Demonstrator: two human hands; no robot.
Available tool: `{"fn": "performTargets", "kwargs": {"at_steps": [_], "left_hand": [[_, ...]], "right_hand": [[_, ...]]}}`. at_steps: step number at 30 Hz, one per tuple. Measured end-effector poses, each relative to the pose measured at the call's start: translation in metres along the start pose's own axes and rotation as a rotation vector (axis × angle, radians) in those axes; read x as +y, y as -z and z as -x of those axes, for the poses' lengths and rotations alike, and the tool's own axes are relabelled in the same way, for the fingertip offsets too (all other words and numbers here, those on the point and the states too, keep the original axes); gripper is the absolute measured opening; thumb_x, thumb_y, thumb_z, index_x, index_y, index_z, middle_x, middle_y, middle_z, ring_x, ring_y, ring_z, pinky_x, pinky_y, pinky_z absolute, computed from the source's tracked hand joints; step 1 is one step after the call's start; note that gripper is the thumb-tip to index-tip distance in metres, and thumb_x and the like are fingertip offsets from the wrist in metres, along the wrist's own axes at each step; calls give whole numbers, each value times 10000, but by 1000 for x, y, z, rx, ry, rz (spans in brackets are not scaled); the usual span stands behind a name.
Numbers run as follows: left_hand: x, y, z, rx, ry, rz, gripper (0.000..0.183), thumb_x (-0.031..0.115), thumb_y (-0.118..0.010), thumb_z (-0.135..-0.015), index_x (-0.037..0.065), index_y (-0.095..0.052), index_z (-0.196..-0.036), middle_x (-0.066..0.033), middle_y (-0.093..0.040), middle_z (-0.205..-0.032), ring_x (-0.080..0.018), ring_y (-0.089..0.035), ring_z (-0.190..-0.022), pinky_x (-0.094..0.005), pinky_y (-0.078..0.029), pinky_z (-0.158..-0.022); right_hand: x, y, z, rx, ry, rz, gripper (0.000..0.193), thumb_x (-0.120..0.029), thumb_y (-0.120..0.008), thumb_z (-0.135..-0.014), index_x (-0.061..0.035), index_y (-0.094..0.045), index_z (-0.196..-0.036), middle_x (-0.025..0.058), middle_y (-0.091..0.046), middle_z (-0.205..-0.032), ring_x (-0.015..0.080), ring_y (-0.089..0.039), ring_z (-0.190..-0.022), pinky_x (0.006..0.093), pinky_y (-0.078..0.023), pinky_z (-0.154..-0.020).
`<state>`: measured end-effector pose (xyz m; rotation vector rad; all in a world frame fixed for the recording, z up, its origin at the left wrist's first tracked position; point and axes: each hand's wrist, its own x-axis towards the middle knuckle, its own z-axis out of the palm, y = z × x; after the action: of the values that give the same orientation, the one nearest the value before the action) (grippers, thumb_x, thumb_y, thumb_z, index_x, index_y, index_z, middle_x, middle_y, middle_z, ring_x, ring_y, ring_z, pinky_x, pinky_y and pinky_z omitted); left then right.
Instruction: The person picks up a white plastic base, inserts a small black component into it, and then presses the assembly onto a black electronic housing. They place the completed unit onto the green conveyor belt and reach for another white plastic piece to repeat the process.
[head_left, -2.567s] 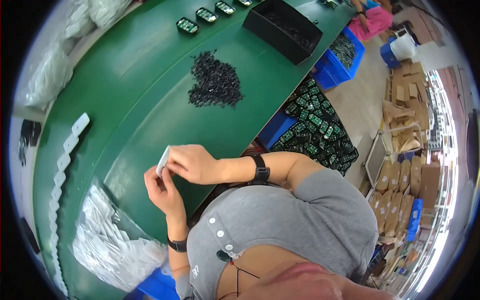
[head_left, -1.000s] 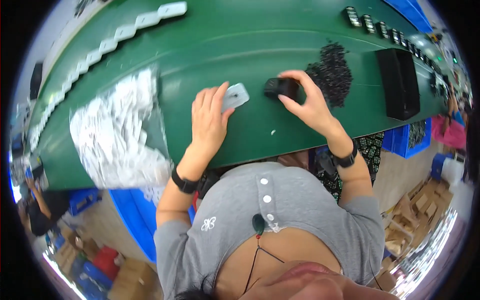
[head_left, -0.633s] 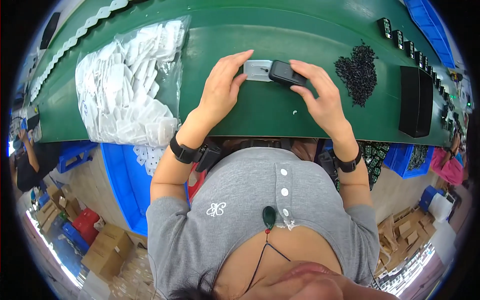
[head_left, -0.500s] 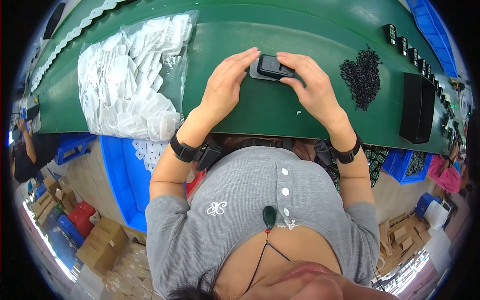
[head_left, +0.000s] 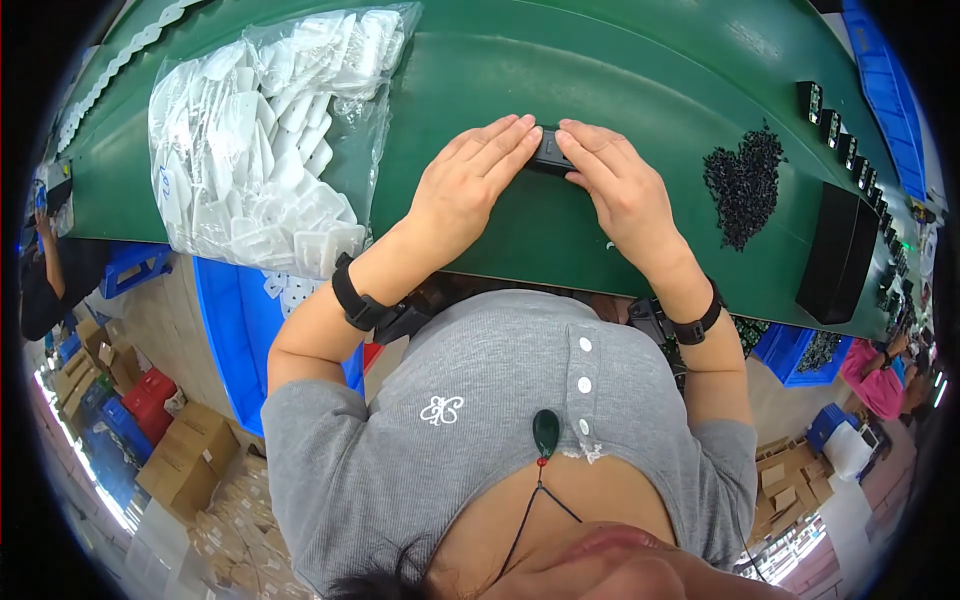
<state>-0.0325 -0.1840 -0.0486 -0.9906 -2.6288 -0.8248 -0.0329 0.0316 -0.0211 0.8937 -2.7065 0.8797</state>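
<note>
A small black plastic case (head_left: 550,150) with rounded corners lies on the green worktable (head_left: 480,80), mostly covered by my two hands. My left hand (head_left: 478,178) is closed against its left side, the fingers pressed together over that end. At the other end, my right hand (head_left: 618,182) grips the case, with the fingers across its top and the thumb at its near edge. Only the middle strip of the case shows between my fingertips. Whatever lies beneath it is hidden.
On the left lies a clear bag of white plastic plates (head_left: 270,150). Right of my hands are a heap of tiny black parts (head_left: 743,185), a black open-sided box (head_left: 836,250) and a row of small circuit-board units (head_left: 848,150). A blue bin (head_left: 235,340) stands below the table's edge.
My left hand has come in from beside the case onto its left end, and my right fingers have spread further over it. The grey plate under the case is now hidden.
</note>
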Motion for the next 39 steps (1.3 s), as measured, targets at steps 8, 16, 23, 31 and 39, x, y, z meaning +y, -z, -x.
{"fn": "performTargets", "kwargs": {"at_steps": [8,16,23,31,39], "left_hand": [[10,-11,-13,69,4,-207,490,163,-668,-746,-24,-559,-1185,-140,-593,-1172,-272,-580,-1080,-378,-474,-898],[11,1,-25,198,347,497,342,270,-678,-840,-17,-610,-1013,-156,-614,-915,-344,-584,-868,-412,-477,-765],[-52,86,10,252,355,-281,174,57,-660,-755,36,-631,-926,-131,-625,-889,-336,-571,-896,-421,-457,-780],[-97,118,39,-34,461,-721,321,81,-702,-713,63,-614,-1021,-67,-621,-1172,-247,-540,-1152,-395,-404,-933],[-104,105,40,21,563,-808,362,196,-742,-729,123,-659,-1073,-39,-615,-1109,-244,-549,-1083,-397,-397,-888]], "right_hand": [[15,11,-8,-51,-277,-369,349,-7,-711,-762,-7,-637,-1103,100,-664,-1104,203,-612,-1050,322,-483,-907],[-16,-8,-31,205,-502,-1115,586,-61,-680,-865,-41,-403,-1381,91,-601,-1169,177,-577,-1073,303,-454,-944],[46,4,-86,265,-455,-937,401,-76,-661,-887,-2,-514,-1253,66,-624,-1107,143,-586,-991,288,-463,-885],[188,-17,-201,178,-431,-567,275,-185,-694,-877,7,-651,-1069,52,-669,-961,116,-601,-859,261,-480,-779],[214,-33,-250,-50,-518,-507,348,-274,-710,-865,-8,-668,-1086,67,-684,-944,125,-612,-824,276,-493,-746]]}}
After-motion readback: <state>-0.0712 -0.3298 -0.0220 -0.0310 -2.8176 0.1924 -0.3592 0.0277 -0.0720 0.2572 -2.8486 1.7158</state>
